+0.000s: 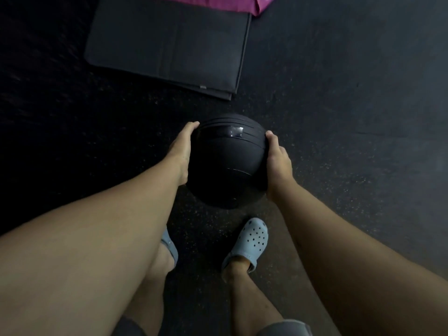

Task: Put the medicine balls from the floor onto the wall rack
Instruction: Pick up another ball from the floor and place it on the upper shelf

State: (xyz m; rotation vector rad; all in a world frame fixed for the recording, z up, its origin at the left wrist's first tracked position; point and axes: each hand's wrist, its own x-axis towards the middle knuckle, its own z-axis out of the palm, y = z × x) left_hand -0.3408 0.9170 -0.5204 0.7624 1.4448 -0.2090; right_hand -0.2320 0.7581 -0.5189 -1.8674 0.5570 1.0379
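Ball: black medicine ball [228,163] clamped between both palms, its weight shared.
Left hand [180,151]: fingers gripping its side.
Right hand [278,163]: fingers gripping opposite.
Rack: unseen.

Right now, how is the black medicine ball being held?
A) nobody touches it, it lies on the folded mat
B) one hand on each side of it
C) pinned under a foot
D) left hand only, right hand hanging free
B: the left hand presses the ball's left side and the right hand its right side, with the black medicine ball between them, in front of the feet.
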